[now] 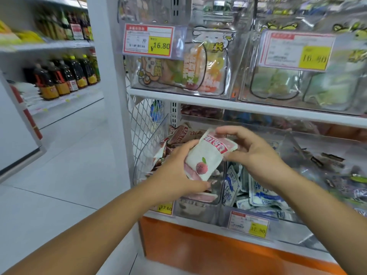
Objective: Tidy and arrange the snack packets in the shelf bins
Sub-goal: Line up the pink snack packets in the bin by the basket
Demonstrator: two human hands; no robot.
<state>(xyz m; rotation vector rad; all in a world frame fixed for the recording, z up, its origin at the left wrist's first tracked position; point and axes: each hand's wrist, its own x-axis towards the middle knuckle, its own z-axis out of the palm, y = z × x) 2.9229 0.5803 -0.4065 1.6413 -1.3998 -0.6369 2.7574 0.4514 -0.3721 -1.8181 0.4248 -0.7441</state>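
Note:
A white snack packet with a red fruit picture and a pink label band is held tilted above the leftmost clear bin of the lower shelf. My left hand grips its lower end from the left. My right hand pinches its upper end, thumb below and fingers over the top edge. Under it in the bin lie several pink and brown packets. The bin to the right holds blue-and-white packets.
Upper shelf bins hold large cartoon-printed bags behind price tags. A further bin at right holds dark small packets. A wire mesh side panel bounds the left bin. Bottles stand on shelves at left; tiled floor below.

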